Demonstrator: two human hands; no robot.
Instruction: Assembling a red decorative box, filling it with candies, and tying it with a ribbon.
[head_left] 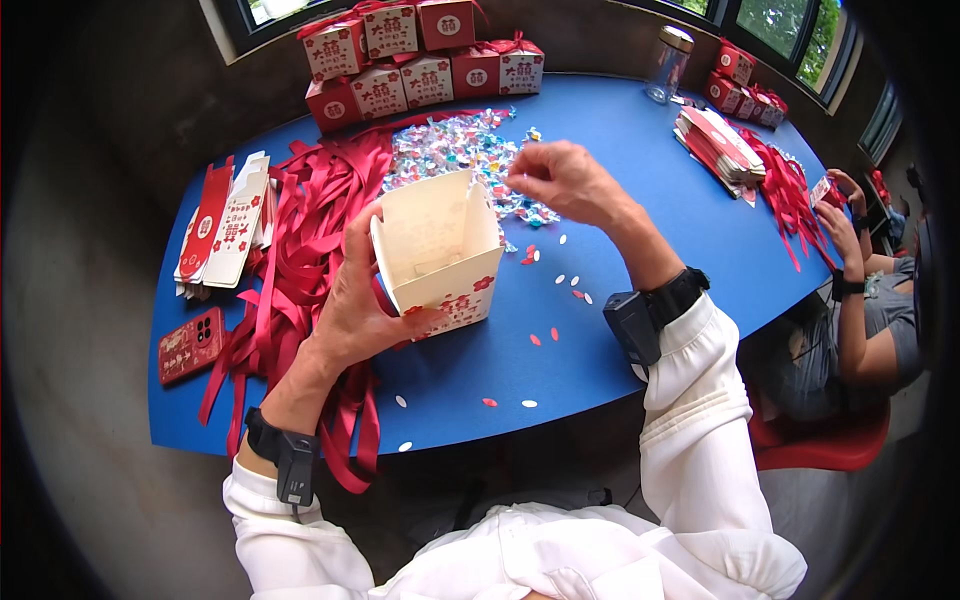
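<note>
1. The left hand [355,300] wraps its grip around the near left side of an open paper box [440,250], thumb along the front face and fingers behind, holding the box upright with its mouth tipped slightly toward the person.
2. The left forearm rises from the lower edge, wrist bent back, with a black wrist device [290,455] strapped just above the white sleeve.
3. The right hand [565,180] hovers just above and to the right of the box's open top, fingertips pinched together; whether anything small sits in that pinch cannot be told.
4. The right forearm slants down to the right, wrist flexed downward, carrying a second black device [635,320] on its strap.
5. The box is cream inside, with red flower prints on its lower outer face, and stands over the middle of the blue tabletop [620,130].
6. Right behind the box lies a heap of wrapped candies [450,145] in mixed colours, under the right hand.
7. A tangle of red ribbons [320,210] spreads to the left of the box, hanging over the near edge.
8. Flat unfolded box blanks [230,225] lie further left, with a red phone [190,345] near them.
9. Finished red and white boxes [420,55] are stacked at the far edge.
10. Small paper punch-outs [555,335] dot the tabletop in front of the box.
11. A clear jar [668,65] stands at the far right, and another person [850,290] sits at the right edge.
</note>
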